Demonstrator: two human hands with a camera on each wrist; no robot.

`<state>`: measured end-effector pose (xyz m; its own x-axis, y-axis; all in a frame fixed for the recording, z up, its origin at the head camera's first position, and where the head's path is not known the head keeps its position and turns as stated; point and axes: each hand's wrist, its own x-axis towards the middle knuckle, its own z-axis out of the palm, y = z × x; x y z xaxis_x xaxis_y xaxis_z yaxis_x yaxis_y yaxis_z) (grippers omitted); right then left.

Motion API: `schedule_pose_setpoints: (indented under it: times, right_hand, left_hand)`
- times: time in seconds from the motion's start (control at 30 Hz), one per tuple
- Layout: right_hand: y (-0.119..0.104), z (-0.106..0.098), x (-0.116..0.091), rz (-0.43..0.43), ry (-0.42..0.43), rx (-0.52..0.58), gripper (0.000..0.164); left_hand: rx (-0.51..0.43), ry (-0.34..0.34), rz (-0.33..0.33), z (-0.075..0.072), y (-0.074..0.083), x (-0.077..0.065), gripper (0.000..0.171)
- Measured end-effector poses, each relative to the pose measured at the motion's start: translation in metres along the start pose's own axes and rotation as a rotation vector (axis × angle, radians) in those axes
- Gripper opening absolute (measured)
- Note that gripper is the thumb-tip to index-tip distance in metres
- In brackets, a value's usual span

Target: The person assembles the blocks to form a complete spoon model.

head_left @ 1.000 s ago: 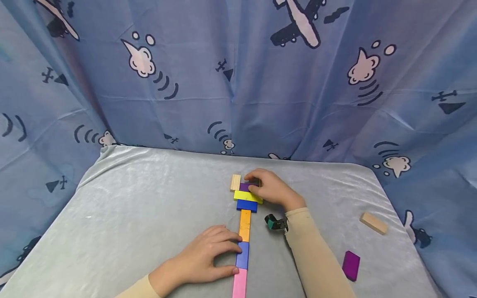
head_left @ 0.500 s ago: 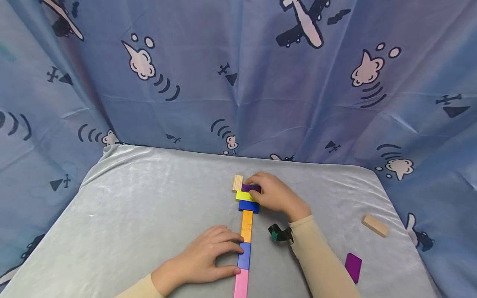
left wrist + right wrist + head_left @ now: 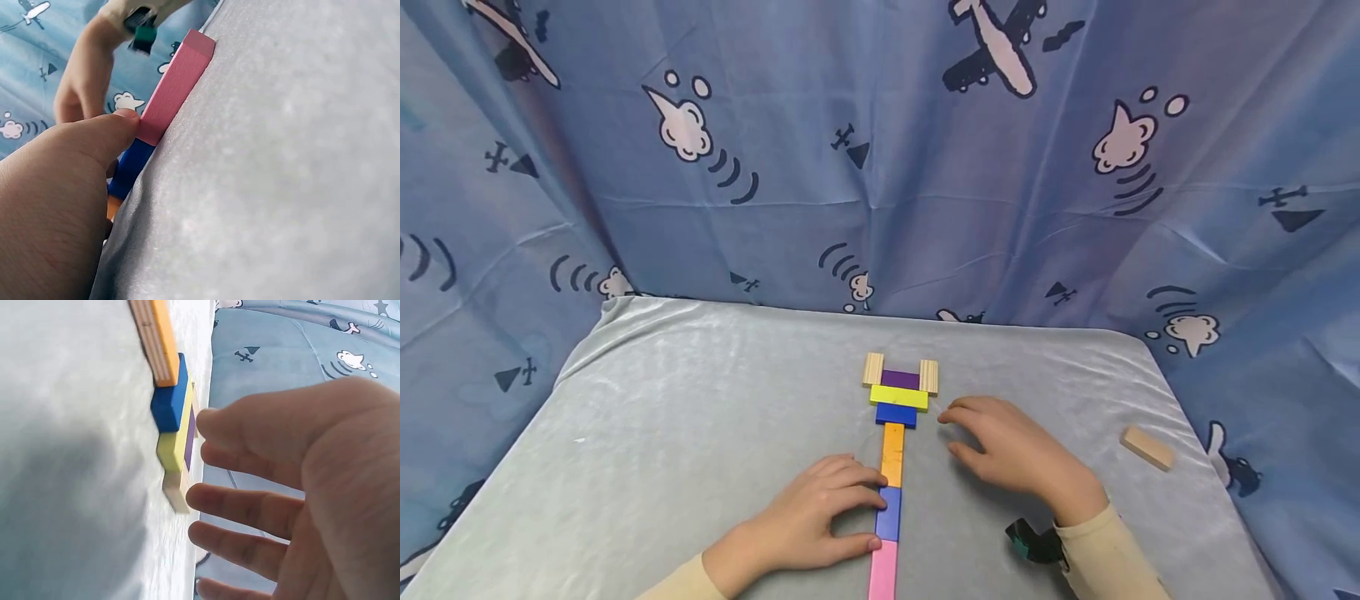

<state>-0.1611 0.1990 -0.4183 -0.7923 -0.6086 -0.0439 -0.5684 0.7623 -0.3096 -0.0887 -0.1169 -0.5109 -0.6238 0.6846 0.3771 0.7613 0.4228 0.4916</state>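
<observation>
Wooden blocks lie in a column on the cloth. From near to far come a pink block (image 3: 883,571), a lighter blue block (image 3: 888,513), an orange block (image 3: 892,454), a dark blue block (image 3: 897,415) set crosswise, a yellow block (image 3: 898,397) and a purple block (image 3: 900,379). Plain wooden blocks flank the purple one, a left one (image 3: 873,369) and a right one (image 3: 928,377). My left hand (image 3: 820,512) touches the column's left side with spread fingers, its thumb at the pink block. To the right of the column, my right hand (image 3: 1011,446) holds nothing, fingers loosely bent.
A loose plain wooden block (image 3: 1147,447) lies on the right part of the grey cloth (image 3: 700,400). A blue patterned curtain (image 3: 775,150) surrounds the table. The black wrist camera (image 3: 1033,542) sits below my right wrist.
My right hand has left the far blocks and moved right and nearer, uncovering the right plain block. The loose purple block at right is now hidden behind my arm. My left hand stays put.
</observation>
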Motion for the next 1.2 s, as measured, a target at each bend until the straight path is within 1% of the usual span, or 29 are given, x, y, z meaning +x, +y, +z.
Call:
schedule_pose_setpoints:
  times: [0.17, 0.27, 0.43, 0.63, 0.73, 0.83, 0.93, 0.97, 1.03, 1.13, 1.2]
  right_hand:
    - [0.009, 0.000, -0.032, 0.015, 0.010, -0.005, 0.037]
    - [0.018, 0.002, -0.054, 0.037, 0.033, 0.006, 0.040]
    - [0.035, 0.005, -0.087, 0.075, 0.058, 0.030, 0.042]
    - [0.053, 0.010, -0.125, 0.123, 0.031, 0.023, 0.042]
    - [0.063, 0.015, -0.142, 0.160, 0.009, 0.016, 0.045]
    - [0.071, 0.018, -0.154, 0.233, -0.056, 0.064, 0.053]
    - [0.076, 0.021, -0.162, 0.322, -0.129, 0.112, 0.059]
    - [0.077, 0.022, -0.164, 0.337, -0.141, 0.116, 0.060]
    - [0.078, 0.025, -0.167, 0.353, -0.136, 0.099, 0.059]
    - [0.079, 0.030, -0.174, 0.337, -0.071, 0.046, 0.054]
    - [0.079, 0.032, -0.178, 0.329, -0.039, 0.021, 0.052]
  left_hand:
    - [0.005, 0.011, 0.011, -0.001, 0.000, -0.001, 0.032]
    - [0.015, 0.028, 0.033, 0.000, 0.000, -0.002, 0.032]
    - [0.020, 0.036, 0.040, 0.002, -0.001, -0.003, 0.033]
    - [0.034, 0.050, 0.067, 0.002, -0.002, -0.001, 0.031]
    - [0.021, 0.046, 0.062, 0.000, -0.002, -0.001, 0.031]
    - [0.011, 0.042, 0.056, -0.001, -0.001, 0.000, 0.031]
    - [0.023, 0.046, 0.063, -0.001, -0.001, 0.000, 0.031]
    - [0.024, 0.046, 0.062, -0.001, -0.001, 0.000, 0.031]
    - [0.028, 0.044, 0.056, 0.000, -0.001, -0.001, 0.031]
    - [0.010, 0.023, 0.021, 0.000, -0.001, -0.001, 0.032]
    - [0.002, 0.014, 0.010, 0.000, 0.000, -0.001, 0.032]
